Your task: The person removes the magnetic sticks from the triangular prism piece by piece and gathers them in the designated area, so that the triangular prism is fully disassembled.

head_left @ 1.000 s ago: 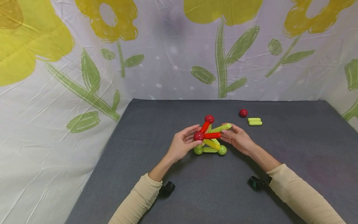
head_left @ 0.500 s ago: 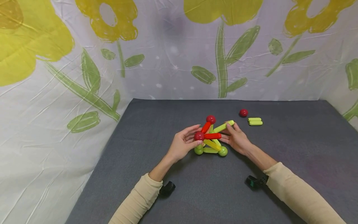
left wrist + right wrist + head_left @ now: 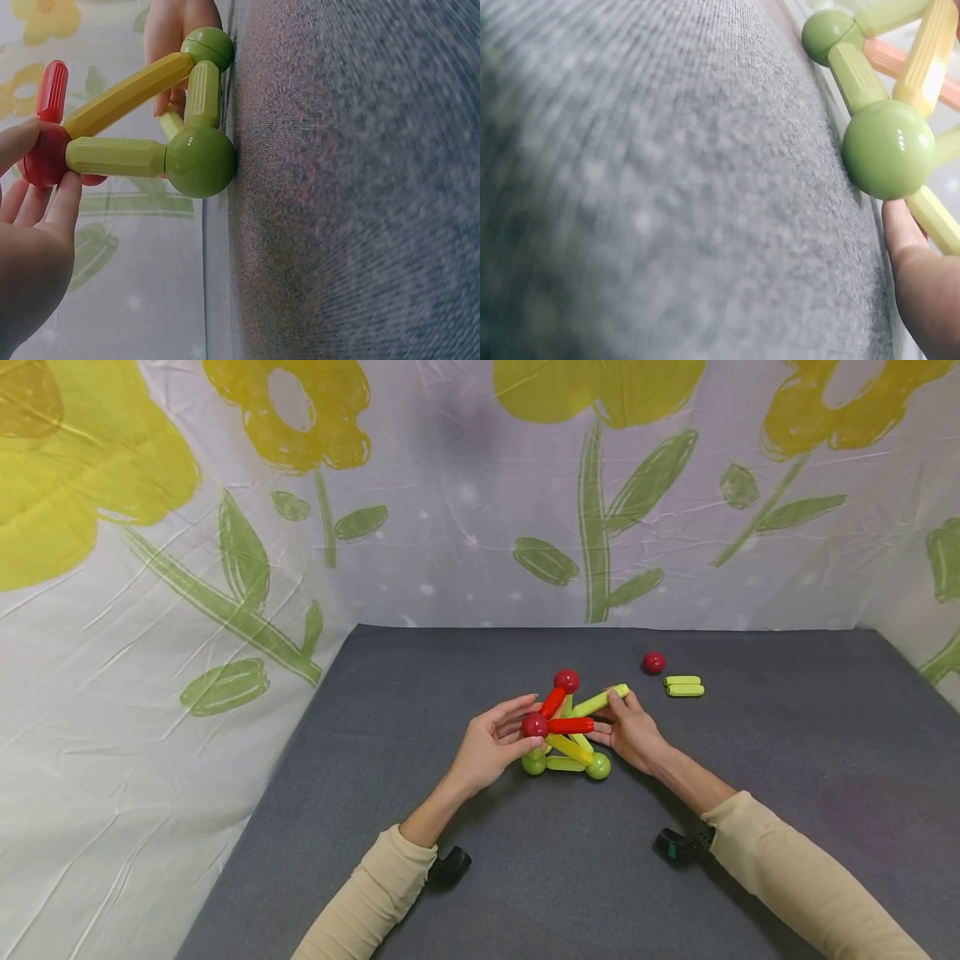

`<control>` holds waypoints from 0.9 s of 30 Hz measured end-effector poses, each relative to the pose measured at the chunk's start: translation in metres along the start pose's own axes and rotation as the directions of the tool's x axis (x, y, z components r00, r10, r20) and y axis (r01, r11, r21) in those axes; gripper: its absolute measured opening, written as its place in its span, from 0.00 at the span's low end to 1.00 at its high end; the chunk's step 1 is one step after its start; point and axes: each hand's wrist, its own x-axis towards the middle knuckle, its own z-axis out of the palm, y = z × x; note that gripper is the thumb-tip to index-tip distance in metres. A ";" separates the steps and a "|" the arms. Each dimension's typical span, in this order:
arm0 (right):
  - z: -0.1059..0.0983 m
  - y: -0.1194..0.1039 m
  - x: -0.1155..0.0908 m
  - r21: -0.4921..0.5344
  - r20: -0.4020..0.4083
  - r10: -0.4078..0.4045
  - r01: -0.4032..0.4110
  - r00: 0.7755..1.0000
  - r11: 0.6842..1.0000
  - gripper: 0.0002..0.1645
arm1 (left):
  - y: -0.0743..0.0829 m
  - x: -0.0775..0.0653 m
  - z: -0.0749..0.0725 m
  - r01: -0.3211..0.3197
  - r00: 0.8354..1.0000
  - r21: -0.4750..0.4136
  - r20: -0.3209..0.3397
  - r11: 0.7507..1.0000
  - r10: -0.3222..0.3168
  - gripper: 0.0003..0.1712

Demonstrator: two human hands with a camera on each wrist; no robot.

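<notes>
A ball-and-rod toy frame stands on the dark tabletop, with green balls (image 3: 597, 766) at its base and a yellow rod (image 3: 127, 94) slanting up from one. My left hand (image 3: 486, 745) pinches the near red ball (image 3: 46, 156) between thumb and fingers. From that ball a red rod (image 3: 572, 725) juts out to the right with a free end. Another red rod (image 3: 553, 702) leads to a second red ball (image 3: 567, 681) at the back. My right hand (image 3: 636, 737) pinches the outer end of a raised light green rod (image 3: 598, 702); in its wrist view this grip is out of frame.
Behind my right hand lie a loose red ball (image 3: 654, 662) and two light green rods (image 3: 684, 686) side by side on the tabletop (image 3: 765, 760). A cloth printed with yellow flowers (image 3: 465, 527) hangs around the table's back and left.
My right hand has shifted slightly left, its thumb now on the light green rod, whose outer end has swung a little up and right. The frame has slid marginally right; my left hand stays put.
</notes>
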 end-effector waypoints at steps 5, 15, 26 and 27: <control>0.002 0.001 0.002 0.003 -0.031 -0.001 0.001 1.000 1.000 0.11 | 0.001 -0.001 0.001 -0.012 1.000 -0.010 0.009 1.000 0.012 0.32; 0.003 0.003 0.006 0.000 -0.065 0.012 -0.012 0.998 1.000 0.10 | -0.001 0.000 0.000 -0.040 0.999 -0.018 0.011 0.999 0.040 0.31; -0.001 -0.005 0.010 0.024 -0.074 0.008 -0.006 0.997 1.000 0.12 | 0.000 0.000 -0.001 -0.039 0.999 -0.008 -0.006 0.999 0.039 0.31; -0.001 -0.006 0.010 0.026 -0.078 0.009 -0.007 0.997 1.000 0.12 | 0.000 0.000 -0.001 -0.037 0.999 -0.008 -0.007 0.999 0.037 0.31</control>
